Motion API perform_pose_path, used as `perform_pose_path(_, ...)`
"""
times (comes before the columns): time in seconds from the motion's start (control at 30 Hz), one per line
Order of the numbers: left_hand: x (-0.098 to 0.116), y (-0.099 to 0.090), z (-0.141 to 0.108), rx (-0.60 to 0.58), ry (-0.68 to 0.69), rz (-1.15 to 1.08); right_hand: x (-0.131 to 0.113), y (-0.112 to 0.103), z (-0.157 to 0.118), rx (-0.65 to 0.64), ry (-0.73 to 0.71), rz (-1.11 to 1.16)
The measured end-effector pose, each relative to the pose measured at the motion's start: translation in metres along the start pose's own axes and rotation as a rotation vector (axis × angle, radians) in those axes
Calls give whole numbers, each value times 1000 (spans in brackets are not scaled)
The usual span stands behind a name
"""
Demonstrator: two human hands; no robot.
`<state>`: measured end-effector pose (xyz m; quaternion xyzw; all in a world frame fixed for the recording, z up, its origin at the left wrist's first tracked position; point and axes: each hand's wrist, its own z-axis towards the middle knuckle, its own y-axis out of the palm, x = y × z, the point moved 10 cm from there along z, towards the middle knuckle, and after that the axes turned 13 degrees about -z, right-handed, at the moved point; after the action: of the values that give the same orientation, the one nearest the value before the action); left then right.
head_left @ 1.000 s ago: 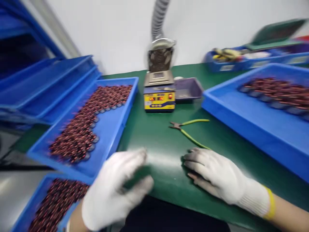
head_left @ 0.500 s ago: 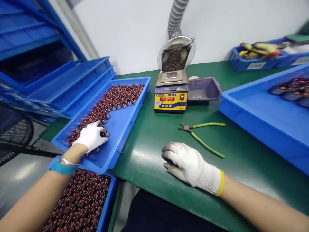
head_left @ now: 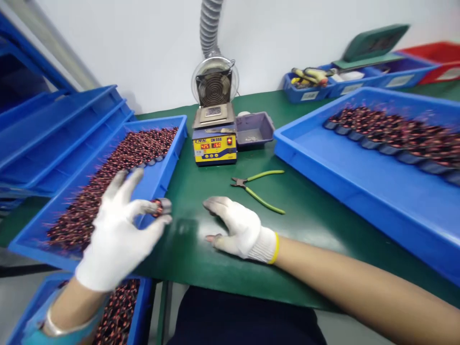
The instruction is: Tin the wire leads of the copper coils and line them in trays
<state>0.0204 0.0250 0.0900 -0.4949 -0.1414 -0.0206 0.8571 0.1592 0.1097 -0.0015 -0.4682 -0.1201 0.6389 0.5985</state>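
The white-gloved left hand (head_left: 117, 230) pinches a small black-and-copper coil (head_left: 162, 207) by its sides above the green worktop (head_left: 201, 258), apparently to spare its wires, while the white-gloved right hand (head_left: 239, 227) rests half-open, empty

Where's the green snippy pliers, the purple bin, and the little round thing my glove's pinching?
Green-handled cutting pliers (head_left: 241, 182): head view, on the metal joint.
Purple bin (head_left: 256, 129): head view, on its bare inside.
Small round part (head_left: 166, 206): head view, on its grey side.

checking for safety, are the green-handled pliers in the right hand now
No, the pliers lie open on the green table, beyond the right hand.
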Motion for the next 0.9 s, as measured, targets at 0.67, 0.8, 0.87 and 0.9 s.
perform_pose_path(0.67,27,167,22,-166,-235,-1158,74,-31,10,293,405,201)
perform_pose_path(0.8,34,174,18,-253,-308,-1034,104,-40,31,277,466,232)
perform_pose_path(0.87,33,174,17,-279,-343,-951,124,-58,54,293,498,167)
perform_pose_path(0.9,33,175,18,-289,-352,-924,133,-69,71,293,499,94)
